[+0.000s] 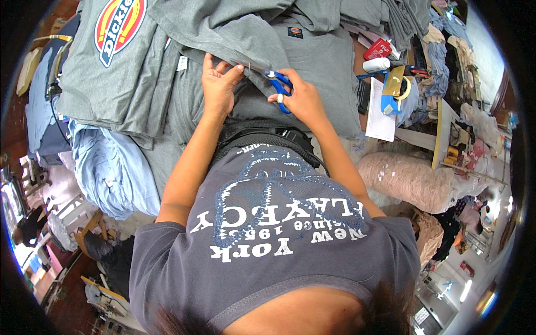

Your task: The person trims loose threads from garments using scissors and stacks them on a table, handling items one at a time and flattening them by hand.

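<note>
A grey knit garment (229,36) is spread across the worktop over other grey garments. At its lower edge, my left hand (216,92) pinches a bit of the fabric between thumb and finger, with the other fingers raised. My right hand (304,100) is closed around the blue handles of a pair of scissors (277,86). Their blades point left along the fabric edge, close to my left fingertips. Whether the blades are apart or together is too small to tell. A grey T-shirt (81,92) with a large red and yellow print lies to the left.
On the right are tape rolls (395,89), a white paper pad (381,114), a white thread spool (376,65) and a red box (378,49). Light blue cloth (111,167) hangs at the left edge. A large pinkish bundle (405,178) lies at my right.
</note>
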